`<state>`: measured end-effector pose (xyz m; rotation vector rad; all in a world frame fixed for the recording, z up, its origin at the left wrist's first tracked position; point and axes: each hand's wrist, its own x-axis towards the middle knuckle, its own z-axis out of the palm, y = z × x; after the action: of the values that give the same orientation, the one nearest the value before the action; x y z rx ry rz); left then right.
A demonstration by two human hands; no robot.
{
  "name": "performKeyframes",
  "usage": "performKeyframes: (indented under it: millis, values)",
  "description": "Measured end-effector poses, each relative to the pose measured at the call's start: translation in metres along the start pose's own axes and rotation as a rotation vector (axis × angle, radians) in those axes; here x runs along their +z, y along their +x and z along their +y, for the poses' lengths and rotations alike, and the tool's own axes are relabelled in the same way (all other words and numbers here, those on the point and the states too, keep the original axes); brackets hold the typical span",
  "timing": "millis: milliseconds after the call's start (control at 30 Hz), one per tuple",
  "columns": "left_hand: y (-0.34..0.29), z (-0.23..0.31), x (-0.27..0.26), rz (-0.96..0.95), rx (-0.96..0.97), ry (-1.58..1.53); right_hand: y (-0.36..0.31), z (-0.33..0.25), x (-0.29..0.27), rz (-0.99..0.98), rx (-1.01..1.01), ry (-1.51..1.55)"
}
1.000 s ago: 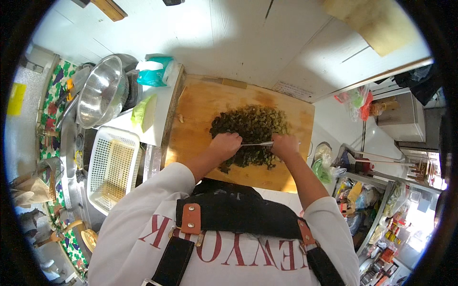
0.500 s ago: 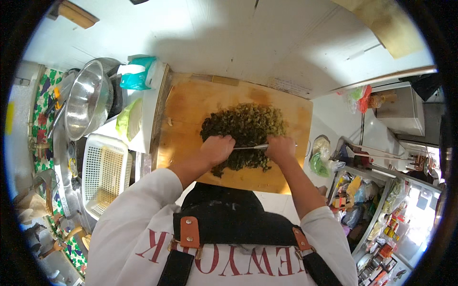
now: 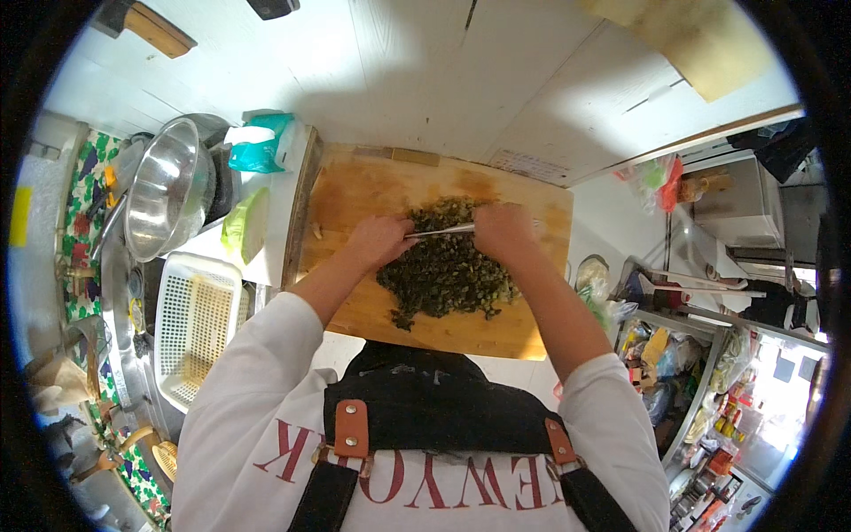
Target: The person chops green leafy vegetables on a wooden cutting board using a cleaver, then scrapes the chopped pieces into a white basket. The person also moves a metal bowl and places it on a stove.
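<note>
A wooden cutting board (image 3: 341,199) bears a spread heap of finely chopped dark green vegetable (image 3: 443,277), with paler bits among it. Across the far part of this heap lies a knife (image 3: 448,230), seen as a thin bright strip between my hands. My left hand (image 3: 383,241) is closed round the knife's left end. At the other end, my right hand (image 3: 505,232) is closed on the knife, its fingers partly hidden from above. Both forearms reach over the near edge of the board.
Left of the board stand a white plastic basket (image 3: 168,337), a steel bowl (image 3: 164,191), a teal tissue pack (image 3: 261,152) and a pale green cabbage piece (image 3: 245,226). A white wall (image 3: 399,97) rises behind. To the right are plastic bags (image 3: 596,282) and packed shelves (image 3: 665,355).
Both hands have moved away from me with the knife, from the near part of the chopped heap to its far part. More chopped vegetable now shows on the near side of the blade.
</note>
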<state>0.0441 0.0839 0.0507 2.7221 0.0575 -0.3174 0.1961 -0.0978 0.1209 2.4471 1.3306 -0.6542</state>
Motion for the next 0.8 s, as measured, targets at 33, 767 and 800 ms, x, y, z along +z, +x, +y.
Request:
performKeyframes:
  millis: [33,767,800]
  values:
    - [0.007,0.008,-0.006,-0.148,-0.033,0.026,0.013,0.006,0.022,-0.076,0.037,0.004]
    - [0.009,0.018,0.043,0.042,0.190,0.341,-0.030,0.005,0.082,-0.121,0.158,0.281]
    - [0.013,0.023,0.032,-0.018,0.165,0.295,-0.037,0.004,0.071,-0.102,0.179,0.325]
